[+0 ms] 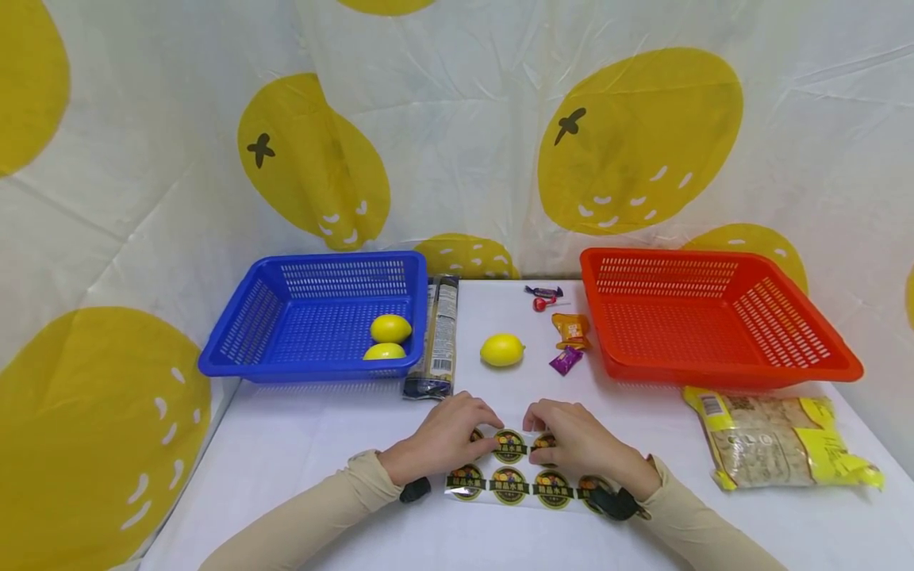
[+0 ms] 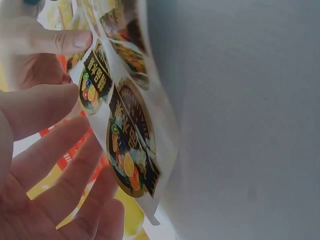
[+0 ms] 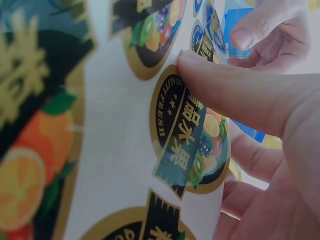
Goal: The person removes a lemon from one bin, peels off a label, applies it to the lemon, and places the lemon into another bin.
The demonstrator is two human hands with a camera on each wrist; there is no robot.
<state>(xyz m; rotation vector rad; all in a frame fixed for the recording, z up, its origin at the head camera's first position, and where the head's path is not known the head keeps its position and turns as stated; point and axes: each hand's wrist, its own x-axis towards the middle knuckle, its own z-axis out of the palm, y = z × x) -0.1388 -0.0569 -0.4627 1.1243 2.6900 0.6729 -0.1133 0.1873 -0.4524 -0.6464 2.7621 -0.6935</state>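
A sheet of round fruit stickers (image 1: 510, 485), black and gold with printed fruit, is held between both hands above the white table. My left hand (image 1: 450, 436) has its thumb on the near face at the sheet's upper left, its other fingers past the upper edge. At the upper right, my right hand (image 1: 581, 444) pinches the sheet. In the right wrist view the right thumb (image 3: 235, 90) presses on one sticker (image 3: 187, 135), with the fingers behind the sheet. The left wrist view shows the sheet (image 2: 132, 135) bowed, the left thumb (image 2: 45, 107) at its edge.
Beyond the hands lies a lemon (image 1: 502, 350). A blue basket (image 1: 314, 371) with two lemons stands left, beside a long flat package (image 1: 441, 341). Right are a red basket (image 1: 714, 377), a yellow bag (image 1: 771, 444), an orange packet (image 1: 570, 329), a purple sweet (image 1: 566, 361) and a lollipop (image 1: 539, 304).
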